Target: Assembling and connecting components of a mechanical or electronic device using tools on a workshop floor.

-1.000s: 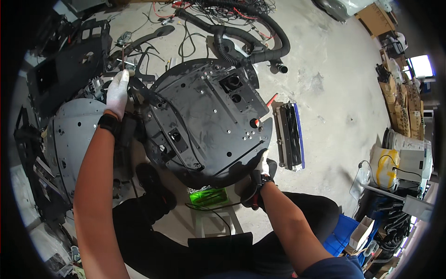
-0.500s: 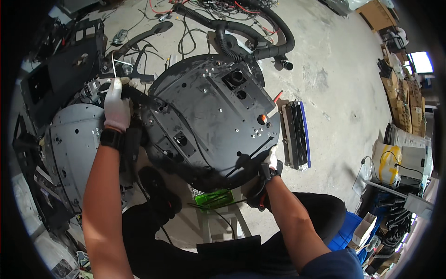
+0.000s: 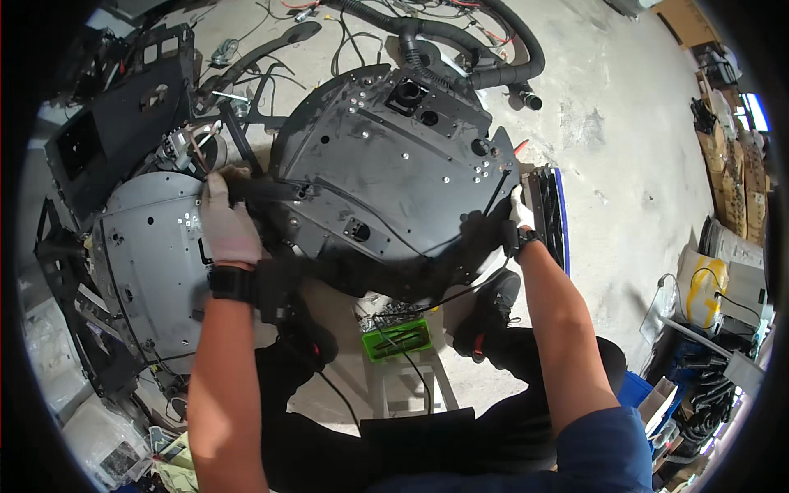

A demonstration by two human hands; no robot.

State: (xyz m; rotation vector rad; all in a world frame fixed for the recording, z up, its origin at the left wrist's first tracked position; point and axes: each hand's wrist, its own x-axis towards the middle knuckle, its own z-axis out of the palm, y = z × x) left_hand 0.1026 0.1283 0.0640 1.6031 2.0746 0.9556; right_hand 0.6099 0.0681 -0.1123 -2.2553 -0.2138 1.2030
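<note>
While our left hand [image 3: 228, 222] was curled about the left end of a black bar [image 3: 275, 191], its fingers bent and partly hidden, our right hand [image 3: 521, 209] was closed over the rim of the round dark chassis [image 3: 345, 164], thumb side uppermost and the fingers underneath out of sight. We had that one chassis between our two hands, most of it lying beyond them, with the bar at its left side. Being nearly circular, it showed no clear long axis, but its straight ridge and its one oblong panel [image 3: 452, 123] both ran slantwise, from far left to near right. That panel sat toward the far side, away from both hands, and had two round openings. One dark cable [image 3: 362, 204] crossed the face from near our left hand toward the near edge.

One thin reddish rod [image 3: 197, 150] stuck out just past our left fingertips; whether they gripped it, we could not tell. Left of that hand was one broad grey plate [image 3: 164, 263], pierced with holes. Just right of our right hand lay one long brush unit [image 3: 552, 214] with a blue edge, pointing away from us. Beyond both hands, one thick black hose [image 3: 497, 79] curved across the floor [image 3: 608, 164]. Nearer to us than either hand, between our two shoes, one green tray [image 3: 371, 343] rested on one pale stool [image 3: 445, 388].
</note>
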